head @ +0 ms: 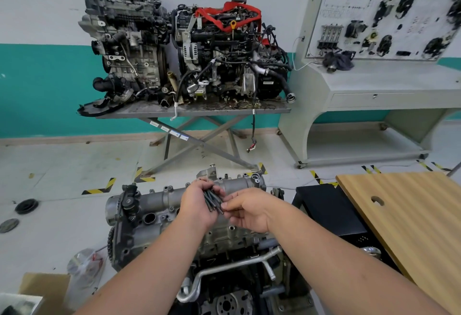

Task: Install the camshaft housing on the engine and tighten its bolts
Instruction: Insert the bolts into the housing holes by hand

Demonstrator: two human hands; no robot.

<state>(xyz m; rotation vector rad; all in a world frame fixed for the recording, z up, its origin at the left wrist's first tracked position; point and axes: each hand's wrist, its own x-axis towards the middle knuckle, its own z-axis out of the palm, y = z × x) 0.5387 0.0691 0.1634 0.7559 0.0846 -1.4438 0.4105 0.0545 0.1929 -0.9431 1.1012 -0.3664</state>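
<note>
Dark bolts (pixel 212 200) bundled above housing (pixel 174 193)

Dark grey bolts (pixel 212 200) between fingers (pixel 217 188); dull silver camshaft housing (pixel 174 196) beneath them. Beyond: red strap (pixel 225 19), teal wall band (pixel 42 90), yellow-black striped floor tape (pixel 99 187). Right: tan wood-grain board (pixel 409 217).

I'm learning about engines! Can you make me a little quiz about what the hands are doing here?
1. True or false: the left hand grips a bundle of bolts.
2. What is the right hand doing? A) resting on the wooden board B) pinching one bolt from the bundle C) holding a wrench
3. Fill in: the camshaft housing sits on the ____.

Key: 1 true; 2 B; 3 engine.
</note>
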